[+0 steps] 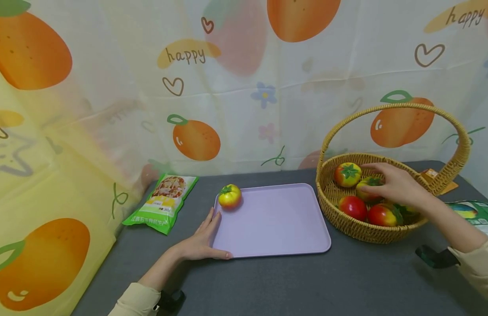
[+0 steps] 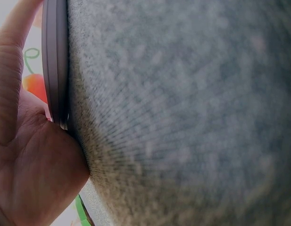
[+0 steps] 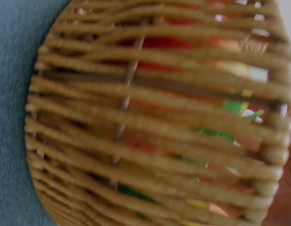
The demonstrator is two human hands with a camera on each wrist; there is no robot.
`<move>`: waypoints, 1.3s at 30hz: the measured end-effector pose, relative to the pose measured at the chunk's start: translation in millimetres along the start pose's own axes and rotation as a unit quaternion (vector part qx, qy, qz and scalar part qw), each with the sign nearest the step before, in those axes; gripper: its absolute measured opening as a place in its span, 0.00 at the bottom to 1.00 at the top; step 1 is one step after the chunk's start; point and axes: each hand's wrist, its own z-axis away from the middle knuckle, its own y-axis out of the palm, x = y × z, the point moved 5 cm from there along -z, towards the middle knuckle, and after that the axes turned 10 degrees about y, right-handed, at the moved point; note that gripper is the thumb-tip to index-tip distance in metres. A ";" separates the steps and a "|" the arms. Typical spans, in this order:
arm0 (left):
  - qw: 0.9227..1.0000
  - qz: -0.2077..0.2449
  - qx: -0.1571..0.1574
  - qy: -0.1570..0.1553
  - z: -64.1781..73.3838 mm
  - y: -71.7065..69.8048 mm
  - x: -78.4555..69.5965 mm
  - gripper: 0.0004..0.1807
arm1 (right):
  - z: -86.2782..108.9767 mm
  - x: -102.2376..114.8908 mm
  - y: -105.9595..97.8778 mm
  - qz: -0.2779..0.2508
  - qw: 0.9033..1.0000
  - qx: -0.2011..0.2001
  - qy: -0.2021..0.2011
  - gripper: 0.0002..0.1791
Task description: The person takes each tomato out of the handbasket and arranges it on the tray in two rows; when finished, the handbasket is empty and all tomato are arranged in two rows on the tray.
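Observation:
My left hand [image 1: 202,243] rests at the left edge of a lilac tray [image 1: 275,221], thumb along its front corner and fingers up its side. In the left wrist view that palm lies against the tray's rim. On the tray's back left corner sits a yellow-red tomato [image 1: 229,196]. My right hand [image 1: 399,184] reaches into a wicker basket [image 1: 362,235], thumb and fingers spread over a yellow-red tomato [image 1: 373,181]. Beside it lie another yellow-red tomato [image 1: 348,174] and red ones [image 1: 352,208]. Basket weave hides most of this hand in the right wrist view.
A green snack packet [image 1: 164,202] lies left of the tray. The basket's tall handle [image 1: 390,105] arches over the right hand. Right of the basket lie an orange packet [image 1: 445,186] and a green packet [image 1: 475,215]. A fruit-print curtain [image 1: 236,109] hangs behind.

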 end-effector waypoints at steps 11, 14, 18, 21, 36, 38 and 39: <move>1.000 0.000 0.001 0.001 -0.4 0.2 0.9 0.69 | -12.9 -14.2 5.4 0.072 0.997 0.024 -0.013 0.41; 1.000 0.000 0.001 0.001 -0.7 0.1 1.0 0.69 | -15.3 -16.1 7.7 0.086 0.996 0.034 -0.013 0.42; 1.000 -0.001 0.001 0.000 -0.6 -0.2 0.5 0.69 | -16.9 -17.5 9.7 0.098 0.994 0.040 -0.011 0.43; 1.000 0.000 0.000 0.001 -0.1 -0.5 -0.1 0.69 | -17.4 -18.6 10.6 0.105 0.994 0.042 -0.010 0.44; 1.000 0.004 0.002 -0.001 0.0 -0.5 1.3 0.69 | -16.7 -24.9 14.6 0.115 0.992 0.049 -0.016 0.44; 1.000 0.005 0.002 -0.002 0.0 -0.3 1.8 0.69 | -16.1 -23.6 13.7 0.112 0.993 0.045 -0.017 0.44; 1.000 0.006 0.002 -0.003 0.1 -0.3 2.2 0.69 | -15.7 -22.5 13.0 0.111 0.993 0.042 -0.017 0.44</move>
